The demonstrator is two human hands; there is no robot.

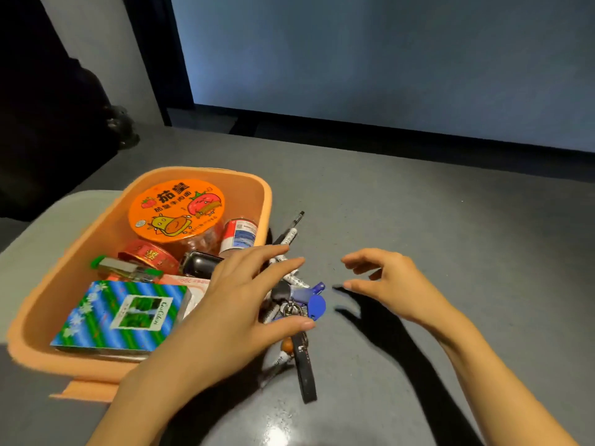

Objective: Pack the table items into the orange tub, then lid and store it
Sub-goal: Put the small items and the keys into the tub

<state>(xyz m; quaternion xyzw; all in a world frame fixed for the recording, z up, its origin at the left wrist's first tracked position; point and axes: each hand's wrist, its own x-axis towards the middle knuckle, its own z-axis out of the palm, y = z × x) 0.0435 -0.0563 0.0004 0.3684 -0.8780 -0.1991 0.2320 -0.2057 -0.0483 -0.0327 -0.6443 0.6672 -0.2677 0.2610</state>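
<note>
Head: left hand (235, 304) spread, empty, over keys (317, 305) beside orange tub (268, 201); right hand (392, 281) loosely curled, empty.

On my feed I see two body units: a bare left hand (235, 304) on a bare left forearm (138, 397), and a bare right hand (389, 284) on a bare right forearm (502, 387). Fingernails (307, 324): short, rounded. Forearms uncovered to frame edge.

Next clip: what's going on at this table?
A person is packing an orange tub on a grey table. It already holds a noodle cup, a box and other small things. Beside it lie pens and keys. The left hand is spread over them, the right hand hovers open nearby; neither holds anything.
</note>
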